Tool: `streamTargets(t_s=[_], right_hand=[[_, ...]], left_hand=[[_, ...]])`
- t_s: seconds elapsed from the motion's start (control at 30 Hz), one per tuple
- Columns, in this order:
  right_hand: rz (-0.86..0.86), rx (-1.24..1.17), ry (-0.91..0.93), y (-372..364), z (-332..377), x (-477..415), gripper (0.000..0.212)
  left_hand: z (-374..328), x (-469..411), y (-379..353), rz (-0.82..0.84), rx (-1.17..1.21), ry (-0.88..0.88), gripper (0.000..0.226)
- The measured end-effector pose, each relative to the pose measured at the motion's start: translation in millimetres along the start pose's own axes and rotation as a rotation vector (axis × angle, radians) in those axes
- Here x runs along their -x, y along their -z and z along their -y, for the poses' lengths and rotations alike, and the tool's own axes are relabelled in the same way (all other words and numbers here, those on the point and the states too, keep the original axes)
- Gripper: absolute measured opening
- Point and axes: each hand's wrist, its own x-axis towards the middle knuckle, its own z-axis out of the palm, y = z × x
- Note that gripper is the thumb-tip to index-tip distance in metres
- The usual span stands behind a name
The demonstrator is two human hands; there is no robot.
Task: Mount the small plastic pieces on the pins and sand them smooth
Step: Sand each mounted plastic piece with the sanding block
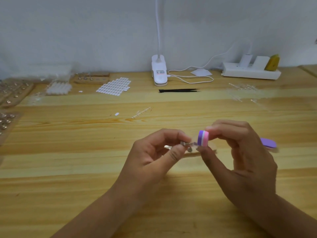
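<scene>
We're pinching the pin (186, 144) in our left hand (152, 157) fingers, steadying it. Our right hand (243, 152) fingers are pinching the sanding block (203, 138), bringing it against the pin's end.

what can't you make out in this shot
Head view only.
- Whether a plastic piece sits on the pin: tiny, blurred, between left hand and sanding block.
- purple object: mostly hidden behind right hand.
- lamp: head cut off by top edge.
- pin boards: cut off by left edge.

you have bare table (85, 186) near you; tweezers (179, 90), lamp clamp (159, 73) and sticker sheet (114, 86) crowd the far edge.
</scene>
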Motion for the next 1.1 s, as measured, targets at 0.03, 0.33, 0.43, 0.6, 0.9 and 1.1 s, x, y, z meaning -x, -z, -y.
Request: streamTargets(t_s=[0.03, 0.33, 0.43, 0.6, 0.9, 1.1], right_hand=[[0.014, 0.0, -0.007, -0.9, 0.1, 0.3, 0.029], [0.1, -0.041, -0.138, -2.3, -5.2, -1.4, 0.024], [0.111, -0.036, -0.136, -1.7, -4.6, -2.7, 0.024], [0.082, -0.222, -0.332, 1.7, -4.7, -3.8, 0.029], [0.282, -0.103, -0.313, 19.3, -5.6, -4.4, 0.018], [0.495, 0.357, 0.087, 5.9, -7.2, 4.4, 0.02]], left_hand=[[1.1, -0.2, -0.4, -0.013, -0.004, 0.01, 0.013], [7.8, 0.4, -0.7, -0.058, -0.104, 0.066, 0.016], [7.2, 0.0, -0.3, -0.06, -0.143, 0.064, 0.02], [7.6, -0.6, -0.9, -0.095, -0.126, 0.066, 0.021], [8.2, -0.9, 3.6, -0.191, -0.107, 0.057, 0.017], [8.6, -5.6, 10.3, -0.296, -0.124, 0.033, 0.012]])
